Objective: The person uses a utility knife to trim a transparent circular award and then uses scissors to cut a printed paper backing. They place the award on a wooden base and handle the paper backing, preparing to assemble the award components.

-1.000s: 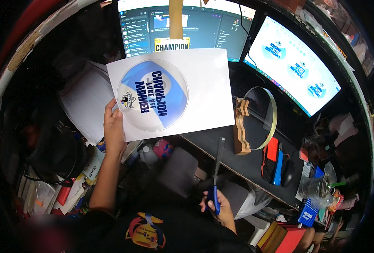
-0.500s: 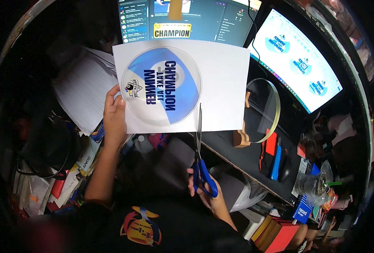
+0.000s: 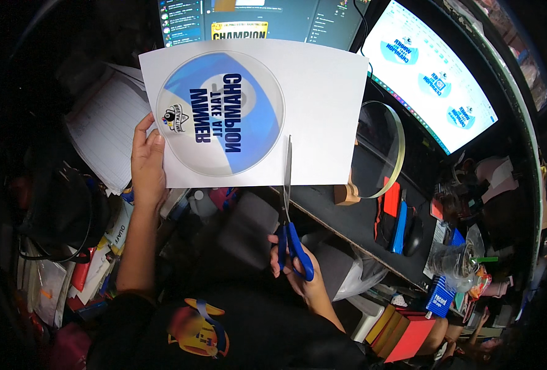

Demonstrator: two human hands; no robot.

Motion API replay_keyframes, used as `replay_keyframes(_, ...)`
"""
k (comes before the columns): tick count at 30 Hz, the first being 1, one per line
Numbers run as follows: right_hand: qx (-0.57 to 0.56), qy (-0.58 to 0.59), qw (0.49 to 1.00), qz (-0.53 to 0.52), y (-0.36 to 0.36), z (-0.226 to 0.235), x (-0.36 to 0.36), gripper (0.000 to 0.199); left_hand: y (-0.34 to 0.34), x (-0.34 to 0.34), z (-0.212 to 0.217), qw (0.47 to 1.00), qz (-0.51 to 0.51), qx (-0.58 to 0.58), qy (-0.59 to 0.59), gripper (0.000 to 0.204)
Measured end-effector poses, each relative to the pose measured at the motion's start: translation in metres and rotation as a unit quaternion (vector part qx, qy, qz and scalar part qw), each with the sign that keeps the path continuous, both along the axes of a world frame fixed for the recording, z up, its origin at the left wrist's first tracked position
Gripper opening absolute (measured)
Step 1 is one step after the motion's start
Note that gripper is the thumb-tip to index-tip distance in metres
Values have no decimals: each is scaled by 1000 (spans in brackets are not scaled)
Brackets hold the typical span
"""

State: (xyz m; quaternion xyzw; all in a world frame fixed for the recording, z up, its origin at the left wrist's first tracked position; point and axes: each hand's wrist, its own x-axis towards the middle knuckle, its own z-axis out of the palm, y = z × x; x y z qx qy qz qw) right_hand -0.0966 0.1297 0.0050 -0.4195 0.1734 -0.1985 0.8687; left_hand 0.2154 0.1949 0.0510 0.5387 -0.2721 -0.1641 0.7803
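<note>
A white sheet of paper (image 3: 323,117) carries a round blue and white printed design (image 3: 249,132) with dark lettering. My left hand (image 3: 148,154) pinches the sheet's left edge, thumb on the front and fingers partly behind. In my right hand (image 3: 304,277) is a pair of scissors (image 3: 297,246) with blue handles, its fingers through the loops. One blade lies over the lower part of the sheet, pointing up, just right of the printed circle. The blades are slightly apart, with the paper's lower edge between them.
Two lit screens (image 3: 434,74) stand behind the sheet. On the black desk (image 3: 310,203) are a clear round plaque on a wooden base (image 3: 347,193), a blue cutter (image 3: 400,228), a red item (image 3: 391,198) and a mouse (image 3: 414,237). Papers (image 3: 107,123) are stacked at left; red books (image 3: 409,336) lie lower right.
The sheet and my left hand have shifted left and slightly up in the picture. My right hand and the scissors have moved slightly left and up as well.
</note>
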Motion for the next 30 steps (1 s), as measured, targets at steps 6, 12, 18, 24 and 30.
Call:
replay_keyframes(6, -13, -22, 1000, 13, 0, -5, 1, 55, 2, 4, -1, 1000, -1, -4, -18, 51)
replay_keyframes(12, -32, -6, 999, 17, 0, -8, 1, 47, 2, 6, -1, 1000, -3, -9, -12, 53)
replay_keyframes(18, -29, 6, 999, 16, 0, -11, -1, 52, 2, 4, 0, 1000, -1, 1, -23, 55)
replay_keyframes(24, 33, -96, 994, 35, 1, -10, 5, 60, 2, -3, -3, 999, -5, 29, 12, 52)
replay_keyframes(30, 15, -80, 997, 14, -5, 3, 10, 61, 6, -8, -10, 997, -53, 46, 13, 46)
